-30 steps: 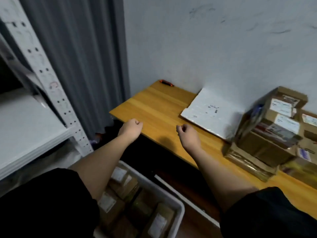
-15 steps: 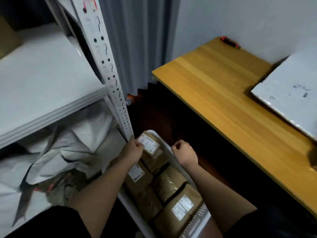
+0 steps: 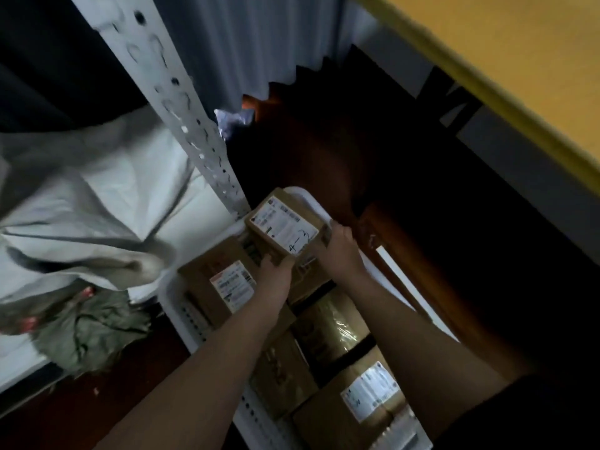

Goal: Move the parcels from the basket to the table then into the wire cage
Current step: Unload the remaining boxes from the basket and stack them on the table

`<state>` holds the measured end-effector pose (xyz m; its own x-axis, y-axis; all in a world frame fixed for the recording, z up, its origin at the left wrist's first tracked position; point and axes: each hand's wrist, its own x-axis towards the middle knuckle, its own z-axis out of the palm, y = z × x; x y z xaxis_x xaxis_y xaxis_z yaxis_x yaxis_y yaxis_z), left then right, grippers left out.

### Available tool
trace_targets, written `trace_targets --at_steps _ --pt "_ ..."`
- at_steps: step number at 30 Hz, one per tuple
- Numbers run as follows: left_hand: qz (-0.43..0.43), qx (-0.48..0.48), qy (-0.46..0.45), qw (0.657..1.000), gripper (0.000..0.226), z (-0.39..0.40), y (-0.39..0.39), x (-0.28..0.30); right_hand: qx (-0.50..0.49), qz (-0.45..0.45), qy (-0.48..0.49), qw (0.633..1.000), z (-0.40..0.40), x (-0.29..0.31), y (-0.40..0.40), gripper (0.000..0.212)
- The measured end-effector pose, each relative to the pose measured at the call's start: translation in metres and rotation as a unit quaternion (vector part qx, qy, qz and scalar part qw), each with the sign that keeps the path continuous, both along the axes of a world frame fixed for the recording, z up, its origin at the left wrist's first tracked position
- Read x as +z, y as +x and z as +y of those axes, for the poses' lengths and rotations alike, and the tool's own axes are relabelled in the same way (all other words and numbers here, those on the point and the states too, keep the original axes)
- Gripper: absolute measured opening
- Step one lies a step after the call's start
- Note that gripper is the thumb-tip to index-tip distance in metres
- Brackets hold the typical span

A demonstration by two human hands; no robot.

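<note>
Both hands [image 3: 276,274] [image 3: 339,251] now grip parcel [image 3: 285,227] above basket [image 3: 191,323].

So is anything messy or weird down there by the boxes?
A bit. Left of the white basket, crumpled grey sheets and a green wad lie heaped under the shelf. The parcel held by the left hand and right hand sits tilted, but looks undamaged.

Dim storeroom corner as we look down at a dark red-brown floor [image 3: 324,151].

On our left stands a white perforated metal shelving post [image 3: 181,102], with crumpled white plastic sheeting [image 3: 97,196] and an olive-green cloth bundle [image 3: 87,332] behind it. A grey pleated curtain [image 3: 259,40] hangs ahead; a yellow wooden tabletop [image 3: 519,60] fills our upper right.
</note>
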<state>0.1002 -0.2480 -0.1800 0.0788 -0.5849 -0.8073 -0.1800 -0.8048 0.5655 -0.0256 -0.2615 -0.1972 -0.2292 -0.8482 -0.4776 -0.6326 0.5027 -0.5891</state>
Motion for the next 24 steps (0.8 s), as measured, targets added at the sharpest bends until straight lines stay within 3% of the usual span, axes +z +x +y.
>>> trace_targets --at_steps 4,7,10,16,18,21,24 --pt "0.056 0.062 0.014 0.996 0.056 -0.005 -0.007 -0.027 0.018 -0.03 -0.002 0.999 -0.022 -0.02 -0.002 0.07" --pt "0.075 0.108 0.016 0.991 0.041 -0.009 -0.011 -0.033 -0.007 -0.104 0.02 0.994 -0.031 -0.032 -0.002 0.062" --pt "0.082 0.154 0.026 0.984 0.024 -0.01 -0.015 -0.026 -0.019 -0.114 0.022 0.993 -0.026 -0.036 -0.002 0.055" --pt "0.04 0.124 -0.012 0.991 0.03 0.001 -0.011 -0.001 -0.097 -0.138 0.042 0.985 0.008 -0.011 -0.004 0.05" --pt "0.009 0.132 -0.034 0.991 0.018 0.008 -0.009 0.018 -0.167 -0.195 0.032 0.966 0.023 0.009 0.002 0.043" --pt "-0.054 0.118 -0.072 0.989 0.03 0.025 -0.007 0.051 -0.254 -0.284 0.024 0.924 0.044 0.047 0.012 0.034" --pt "-0.076 0.081 -0.106 0.988 0.025 0.047 -0.001 0.098 -0.289 -0.343 0.025 0.893 0.067 0.092 0.016 0.032"
